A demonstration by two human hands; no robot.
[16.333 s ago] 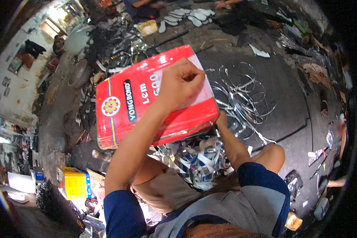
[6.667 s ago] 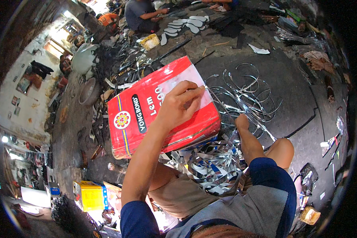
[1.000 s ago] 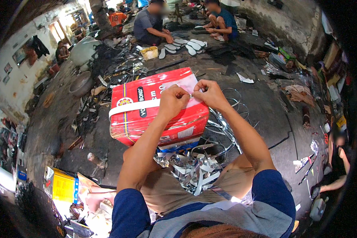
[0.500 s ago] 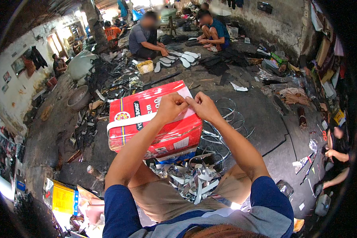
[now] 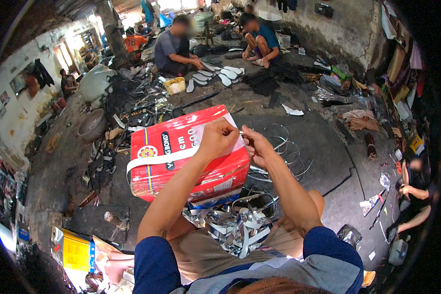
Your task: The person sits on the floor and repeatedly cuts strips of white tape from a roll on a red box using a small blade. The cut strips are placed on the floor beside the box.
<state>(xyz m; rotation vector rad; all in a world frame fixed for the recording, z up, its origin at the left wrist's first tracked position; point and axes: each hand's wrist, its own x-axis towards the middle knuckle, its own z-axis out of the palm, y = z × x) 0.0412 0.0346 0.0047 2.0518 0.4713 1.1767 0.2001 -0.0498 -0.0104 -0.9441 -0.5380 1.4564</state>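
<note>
A red cardboard box (image 5: 206, 188) stands in front of me, between my knees. A white strip (image 5: 169, 158) bends over its left edge and runs across the top to beneath my left wrist. My left hand (image 5: 219, 139) is closed in a pinch above the box's right part, apparently on the strip's end. My right hand (image 5: 257, 147) is just beside it, fingers curled and tips close to the left fingertips. A small pale bit shows between the hands; what the right fingers hold is hidden. Under both hands a pale pink sheet (image 5: 236, 145) lies on the box.
Silvery strip scraps (image 5: 240, 230) are heaped between my legs. Loops of thin shiny strip (image 5: 291, 152) lie right of the box. Ahead, two people sit by white sole-shaped pieces (image 5: 228, 76) and a yellow basket (image 5: 175, 85). At the right edge another person's hand (image 5: 406, 190) shows.
My right hand has drawn slightly right and down, away from the left fingertips, and turned. The left hand remains pinched over the box. The view has shifted a little.
</note>
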